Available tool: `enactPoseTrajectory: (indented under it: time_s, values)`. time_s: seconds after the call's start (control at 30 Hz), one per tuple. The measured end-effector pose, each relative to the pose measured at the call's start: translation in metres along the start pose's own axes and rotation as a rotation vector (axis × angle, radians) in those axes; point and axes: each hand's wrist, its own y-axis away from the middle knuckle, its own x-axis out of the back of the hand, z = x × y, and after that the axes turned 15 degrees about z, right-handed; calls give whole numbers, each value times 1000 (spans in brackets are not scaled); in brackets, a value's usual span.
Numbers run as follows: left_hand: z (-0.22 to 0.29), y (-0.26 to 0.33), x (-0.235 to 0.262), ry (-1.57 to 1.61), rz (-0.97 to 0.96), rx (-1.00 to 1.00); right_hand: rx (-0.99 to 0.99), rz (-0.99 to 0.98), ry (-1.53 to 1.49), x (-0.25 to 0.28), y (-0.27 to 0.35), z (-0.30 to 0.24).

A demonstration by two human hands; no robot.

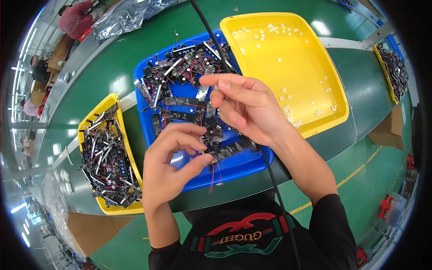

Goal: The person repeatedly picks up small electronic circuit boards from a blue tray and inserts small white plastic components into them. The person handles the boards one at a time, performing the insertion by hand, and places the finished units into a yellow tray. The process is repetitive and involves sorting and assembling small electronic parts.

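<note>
My left hand [168,164] is closed, thumb against fingertips, at the near side of a blue tray [249,164]. It grips a black circuit-board assembly [231,150], smeared by motion, with thin red wires hanging below. Over the tray's right side, my right hand [247,105] pinches a small pale piece [217,87] between thumb and fingers; its exact shape is too small to tell. Beneath both hands the tray holds many circuit-board assemblies [180,101] with red wires and silvery strips. To the right, a yellow tray [306,58] carries scattered small white rings [288,110].
A yellow tray [137,177] heaped with similar assemblies stands at the left, another [382,72] at the far right. A black cable [279,193] crosses the blue tray and runs down past my body. Cardboard boxes [389,128] flank the green table; a person [76,20] is at the far left.
</note>
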Motion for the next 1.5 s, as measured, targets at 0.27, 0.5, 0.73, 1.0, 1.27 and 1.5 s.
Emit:
enactPoseTrajectory:
  time_s: [0.27, 0.5, 0.73, 1.0, 1.27, 1.5]
  values:
    - [-3, -22, -2, 515, 163, 212, 50, 20, 50, -6, 4, 0]
    - [-11, -21, -11, 669, 345, 283, 51, 5, 165, -6, 6, 4]
    - [-10, -17, -21, 836, 537, 407, -133, -22, 109, -17, 10, 17]
    - [2, -18, -4, 1090, 267, 782, -238, 122, -10, -9, 6, 22]
    - [-14, -10, -4, 833, 377, 474, -215, 170, -10, -13, 7, 20]
    - [-4, -13, -4, 851, 247, 403, -186, 186, 5, -10, 7, 23]
